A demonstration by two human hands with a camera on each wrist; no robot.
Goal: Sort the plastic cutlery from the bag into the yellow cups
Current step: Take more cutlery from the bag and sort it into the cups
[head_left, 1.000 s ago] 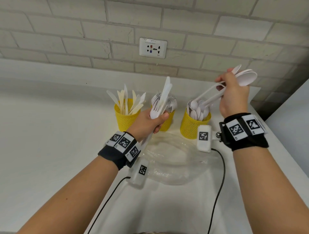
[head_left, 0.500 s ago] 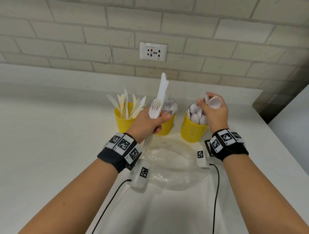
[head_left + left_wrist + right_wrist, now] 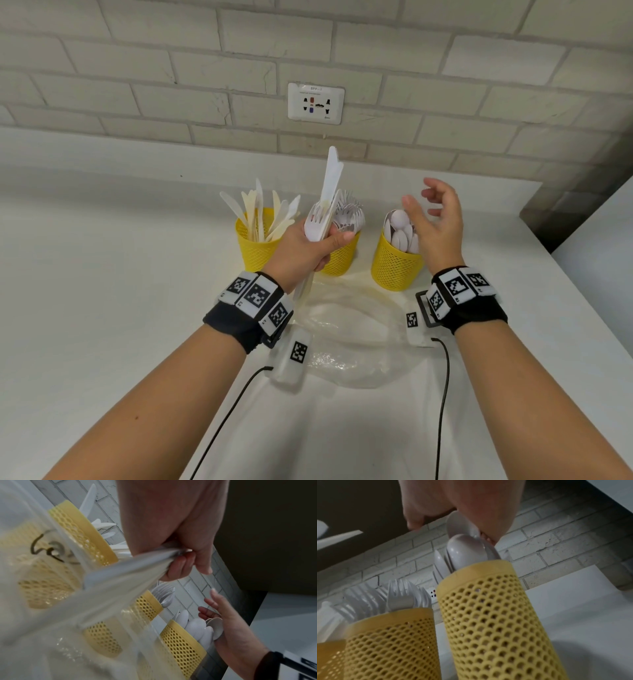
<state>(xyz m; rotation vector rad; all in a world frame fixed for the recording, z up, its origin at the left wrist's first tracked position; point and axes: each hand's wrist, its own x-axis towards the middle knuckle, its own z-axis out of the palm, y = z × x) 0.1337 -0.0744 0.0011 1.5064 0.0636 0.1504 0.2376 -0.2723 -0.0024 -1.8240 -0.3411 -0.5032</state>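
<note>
The left hand (image 3: 305, 246) grips a bundle of white forks and knives (image 3: 325, 209) upright before the middle yellow cup (image 3: 340, 255). The right hand (image 3: 436, 222), fingers loosely spread and holding nothing, hovers over the spoon cup (image 3: 394, 270).

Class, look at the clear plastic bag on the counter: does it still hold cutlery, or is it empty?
Apparently empty. The bag lies flat and crumpled with no cutlery showing through; the unsorted knives and fork are in the left hand.

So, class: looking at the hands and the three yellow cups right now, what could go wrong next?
The left hand grips a mixed bundle of forks and knives; pulling one out may spill the rest.
The right hand hovers open by the full spoon cup; a knock might tip it.
</note>
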